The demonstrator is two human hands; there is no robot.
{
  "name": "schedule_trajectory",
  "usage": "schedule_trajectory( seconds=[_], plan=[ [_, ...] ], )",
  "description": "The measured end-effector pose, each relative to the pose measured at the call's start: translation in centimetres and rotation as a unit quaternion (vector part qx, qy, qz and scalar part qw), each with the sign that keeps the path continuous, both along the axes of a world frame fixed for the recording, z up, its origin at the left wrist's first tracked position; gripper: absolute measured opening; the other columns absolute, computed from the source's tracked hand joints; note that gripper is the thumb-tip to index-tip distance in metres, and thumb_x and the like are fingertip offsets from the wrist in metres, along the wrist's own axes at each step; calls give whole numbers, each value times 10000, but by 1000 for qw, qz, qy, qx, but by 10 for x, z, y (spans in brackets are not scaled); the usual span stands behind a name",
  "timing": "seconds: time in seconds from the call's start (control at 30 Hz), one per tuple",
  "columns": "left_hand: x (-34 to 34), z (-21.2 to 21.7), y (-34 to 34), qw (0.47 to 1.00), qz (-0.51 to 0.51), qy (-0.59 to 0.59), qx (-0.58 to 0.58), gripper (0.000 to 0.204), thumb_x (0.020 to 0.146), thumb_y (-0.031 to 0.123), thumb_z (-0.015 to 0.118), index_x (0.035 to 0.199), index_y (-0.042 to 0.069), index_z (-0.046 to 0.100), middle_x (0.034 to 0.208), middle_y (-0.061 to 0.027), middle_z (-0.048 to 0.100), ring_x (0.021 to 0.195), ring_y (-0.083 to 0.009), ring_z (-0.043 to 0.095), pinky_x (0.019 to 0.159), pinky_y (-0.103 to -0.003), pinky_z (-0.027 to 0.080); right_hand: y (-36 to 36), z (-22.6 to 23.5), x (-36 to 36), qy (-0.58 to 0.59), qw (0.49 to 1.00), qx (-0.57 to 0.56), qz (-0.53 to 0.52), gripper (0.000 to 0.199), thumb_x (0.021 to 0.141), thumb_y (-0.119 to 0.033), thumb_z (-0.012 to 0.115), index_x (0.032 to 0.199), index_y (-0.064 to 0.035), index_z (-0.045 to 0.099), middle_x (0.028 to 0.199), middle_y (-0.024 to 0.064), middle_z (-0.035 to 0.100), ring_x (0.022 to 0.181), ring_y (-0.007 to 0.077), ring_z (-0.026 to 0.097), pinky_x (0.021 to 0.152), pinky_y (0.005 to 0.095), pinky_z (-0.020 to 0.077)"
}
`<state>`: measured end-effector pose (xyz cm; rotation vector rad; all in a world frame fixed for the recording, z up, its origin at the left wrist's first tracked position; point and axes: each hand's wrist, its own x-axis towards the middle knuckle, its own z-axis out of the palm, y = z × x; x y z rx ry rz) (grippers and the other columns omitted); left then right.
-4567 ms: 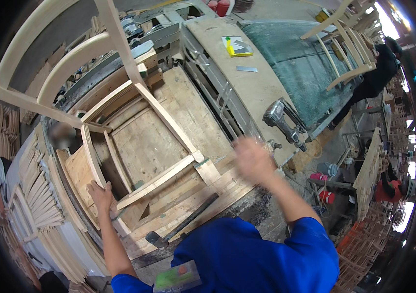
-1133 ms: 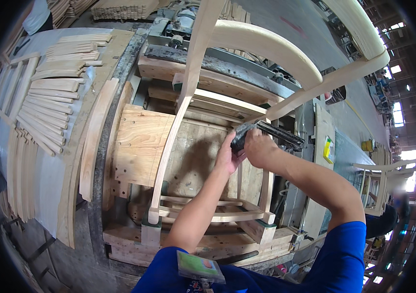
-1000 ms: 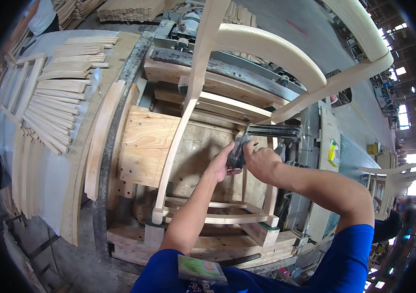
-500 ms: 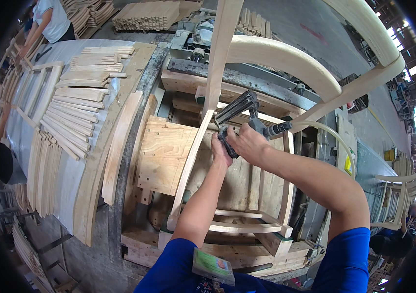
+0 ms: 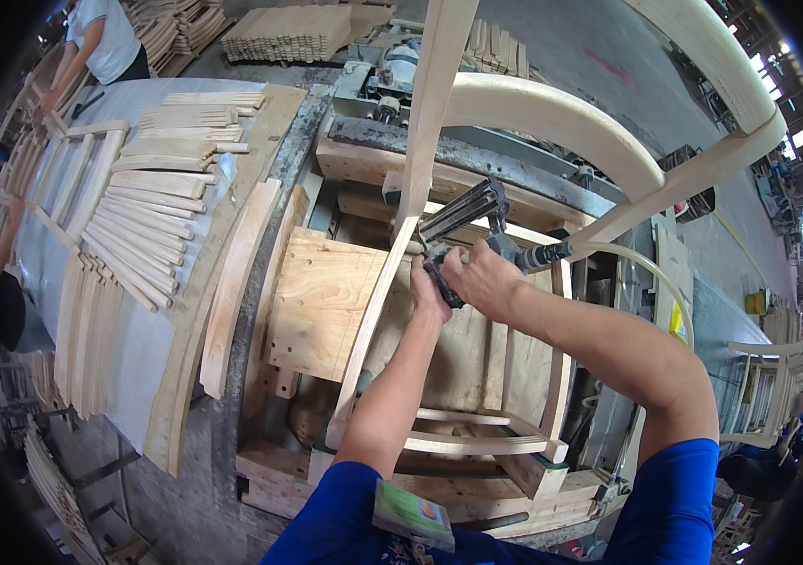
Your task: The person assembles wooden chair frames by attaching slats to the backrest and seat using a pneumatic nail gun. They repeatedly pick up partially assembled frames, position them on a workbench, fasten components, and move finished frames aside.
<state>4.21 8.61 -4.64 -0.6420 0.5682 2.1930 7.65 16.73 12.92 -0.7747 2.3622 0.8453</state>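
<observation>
A dark air-powered nail gun (image 5: 465, 209) is between my two hands, against the inner side of a pale wooden chair frame (image 5: 384, 306). My right hand (image 5: 484, 281) is wrapped round its grip, near the hose fitting. Close beside it, my left hand (image 5: 428, 294) is closed on the lower black part of the gun, next to the frame's left rail. My palms hide part of the tool, and its exact contact with the wood is hard to make out. A pale air hose (image 5: 651, 268) curves away from the fitting to the right.
The frame rests in a wooden jig with a plywood board (image 5: 326, 303). At left, a covered table (image 5: 142, 353) carries several slats (image 5: 137, 235) and a curved wooden strip (image 5: 239, 287) lies beside it. Two people work at the far left. Stacked boards (image 5: 286, 33) stand behind.
The whole view has shifted very slightly. Both hands keep their hold on the nail gun at the same place on the frame.
</observation>
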Motion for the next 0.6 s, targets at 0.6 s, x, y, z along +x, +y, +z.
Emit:
schedule_trajectory(
  seconds=[0.6],
  plan=[
    [202,129,-179,993,-37,-102,-52,311,960,327,700,1129,66,684,806,-19,661,690,-146,694,607,-383,644,-52,-41,166,-298,-348,-605,-651,451,1097,-277,477,1401,48,401,1220,351,622,687,242,690,642,368,643]
  ],
)
